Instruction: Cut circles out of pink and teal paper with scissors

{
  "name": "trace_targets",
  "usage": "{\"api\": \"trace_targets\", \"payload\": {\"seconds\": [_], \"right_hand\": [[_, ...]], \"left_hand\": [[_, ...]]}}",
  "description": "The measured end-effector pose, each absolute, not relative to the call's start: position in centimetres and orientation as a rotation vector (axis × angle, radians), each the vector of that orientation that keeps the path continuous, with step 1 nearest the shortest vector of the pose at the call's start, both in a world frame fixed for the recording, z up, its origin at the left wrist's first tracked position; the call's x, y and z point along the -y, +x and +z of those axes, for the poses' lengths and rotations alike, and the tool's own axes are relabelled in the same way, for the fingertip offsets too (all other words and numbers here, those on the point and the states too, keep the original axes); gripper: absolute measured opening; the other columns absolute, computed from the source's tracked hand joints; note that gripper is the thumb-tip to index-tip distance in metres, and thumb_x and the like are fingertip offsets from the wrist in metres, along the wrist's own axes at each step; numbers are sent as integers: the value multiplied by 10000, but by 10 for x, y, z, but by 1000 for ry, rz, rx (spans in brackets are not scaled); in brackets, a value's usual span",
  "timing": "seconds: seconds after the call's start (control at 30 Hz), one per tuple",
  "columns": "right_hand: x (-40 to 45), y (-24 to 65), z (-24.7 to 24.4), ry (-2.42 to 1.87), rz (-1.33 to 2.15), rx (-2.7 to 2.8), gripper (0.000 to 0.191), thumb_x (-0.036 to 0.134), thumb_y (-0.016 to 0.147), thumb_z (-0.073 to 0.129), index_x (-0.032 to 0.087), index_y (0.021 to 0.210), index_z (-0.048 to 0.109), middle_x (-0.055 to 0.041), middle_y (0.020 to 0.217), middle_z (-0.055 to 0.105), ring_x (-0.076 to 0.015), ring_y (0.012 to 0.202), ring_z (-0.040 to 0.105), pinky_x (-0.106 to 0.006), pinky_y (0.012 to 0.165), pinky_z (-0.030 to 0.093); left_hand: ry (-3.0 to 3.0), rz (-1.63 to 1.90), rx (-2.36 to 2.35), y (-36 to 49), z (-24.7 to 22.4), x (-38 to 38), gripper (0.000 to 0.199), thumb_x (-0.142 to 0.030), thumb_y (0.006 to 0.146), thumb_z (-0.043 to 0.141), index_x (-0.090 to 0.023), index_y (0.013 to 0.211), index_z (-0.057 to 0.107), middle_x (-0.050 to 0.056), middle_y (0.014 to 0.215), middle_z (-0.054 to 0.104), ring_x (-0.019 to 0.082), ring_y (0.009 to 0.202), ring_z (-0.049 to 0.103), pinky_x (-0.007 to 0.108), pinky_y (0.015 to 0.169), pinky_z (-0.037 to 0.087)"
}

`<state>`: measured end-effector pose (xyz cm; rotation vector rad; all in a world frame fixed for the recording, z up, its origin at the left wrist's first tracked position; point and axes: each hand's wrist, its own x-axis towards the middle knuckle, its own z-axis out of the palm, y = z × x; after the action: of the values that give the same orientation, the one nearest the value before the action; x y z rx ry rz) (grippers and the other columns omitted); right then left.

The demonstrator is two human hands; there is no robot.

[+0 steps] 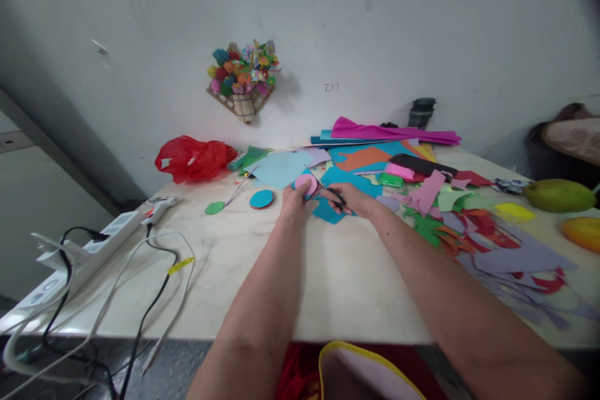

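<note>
My left hand [294,200] pinches a pink paper circle [306,184] laid against a piece of blue paper, whose edge shows behind it. My right hand [349,198] is closed on a pair of dark-handled scissors [336,195], with the blades pointing up and left beside the circle. Whether the blades touch the paper is too small to tell. On the table left of my left hand lies a blue paper disc [262,199] with a reddish edge under it. Farther left rests a green paper circle [215,207]. Blue sheets [330,211] lie beneath my right hand.
Paper scraps [492,231] in many colours cover the table's right side, near a black phone-like slab [423,165] and a green mango-like fruit [557,194]. A red plastic bag [192,159] sits at the back left. A power strip [100,240] with cables lines the left edge.
</note>
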<state>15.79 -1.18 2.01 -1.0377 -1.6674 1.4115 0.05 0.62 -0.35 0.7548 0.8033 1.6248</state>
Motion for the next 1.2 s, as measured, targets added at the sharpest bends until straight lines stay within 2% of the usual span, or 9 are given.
{"api": "trace_targets", "payload": {"seconds": [0.33,0.47,0.7,0.87,1.0,1.2], "right_hand": [[11,157,21,-1083,1412,1635,244,370,758,678,172,692,552,34,466,510,-68,332,431,-188,281,164],[16,155,28,-1137,1408,1618,233,343,736,691,169,675,547,37,451,493,-68,321,412,-196,291,154],[14,156,26,-1116,1421,1596,261,370,709,701,175,647,539,44,438,482,-74,337,404,-207,328,245],[7,157,19,-1061,1434,1611,283,394,674,717,176,634,543,43,441,490,-73,341,396,-207,342,269],[7,157,20,-1059,1458,1585,257,410,711,676,177,691,567,42,430,490,-79,329,388,-210,337,258],[3,160,17,-1009,1508,1547,272,451,761,624,182,782,586,35,438,504,-93,331,392,-219,333,255]], "left_hand": [[806,1611,-773,-2,-3,-4,389,-252,528,844,-118,833,644,96,745,708,246,775,693,346,742,536],[809,1597,-771,-3,-4,-4,394,-261,537,838,-118,848,642,94,745,709,232,730,689,343,717,540],[781,1608,-769,-1,-1,-1,362,-214,555,815,-111,855,642,95,742,706,217,690,682,344,707,545],[781,1581,-769,-2,2,1,326,-200,570,812,-99,833,650,115,761,710,247,758,698,358,732,554],[765,1583,-749,-3,2,1,250,-173,577,803,-114,766,651,105,771,714,225,723,694,346,714,570],[818,1545,-695,-5,2,2,243,-184,591,807,-114,767,654,102,776,717,206,692,690,335,704,582]]}}
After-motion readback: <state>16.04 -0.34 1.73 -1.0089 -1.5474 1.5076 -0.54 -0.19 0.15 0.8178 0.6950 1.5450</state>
